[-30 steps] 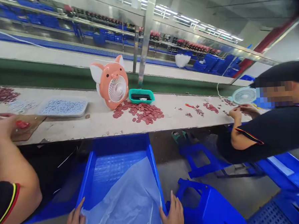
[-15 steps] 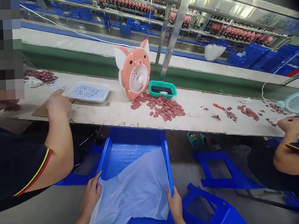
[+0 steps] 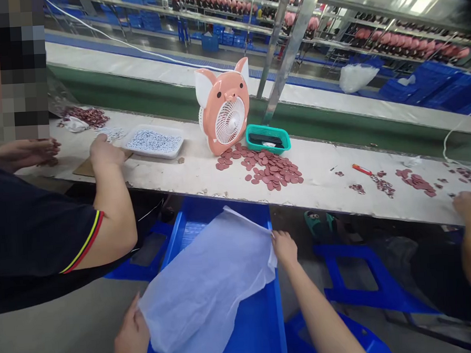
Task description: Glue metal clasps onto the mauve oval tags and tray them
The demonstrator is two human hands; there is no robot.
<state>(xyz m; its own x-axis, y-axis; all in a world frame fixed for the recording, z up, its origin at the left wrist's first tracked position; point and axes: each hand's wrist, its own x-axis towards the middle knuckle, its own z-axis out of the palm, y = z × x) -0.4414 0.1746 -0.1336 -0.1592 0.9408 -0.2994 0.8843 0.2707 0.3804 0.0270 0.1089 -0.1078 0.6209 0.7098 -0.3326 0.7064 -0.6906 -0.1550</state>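
Note:
A thin, translucent white sheet [image 3: 201, 273] is stretched slantwise over a long blue plastic bin [image 3: 261, 317]. At the sheet's near left corner is my left hand [image 3: 131, 334], its fingers closed on the edge. My right hand [image 3: 285, 248] pinches the far right edge, just over the bin's right wall. The sheet's far corner points toward the table, and its near edge hangs loose and wrinkled. Part of the bin floor shows beneath it, and the bin's far end sits at the table edge.
On the worktable [image 3: 204, 181] stand a pig-shaped fan [image 3: 226, 111], a green basket [image 3: 268, 139], a white tray [image 3: 155, 143] and many reddish discs [image 3: 272, 169]. Co-workers sit on both sides, one arm [image 3: 114, 204] close at left. A blue stool [image 3: 367, 275] stands at right.
My right hand has moved forward along the bin, drawing the sheet's edge toward the table. My left hand has come nearer and lower. The sheet lies flatter, and the view has shifted slightly.

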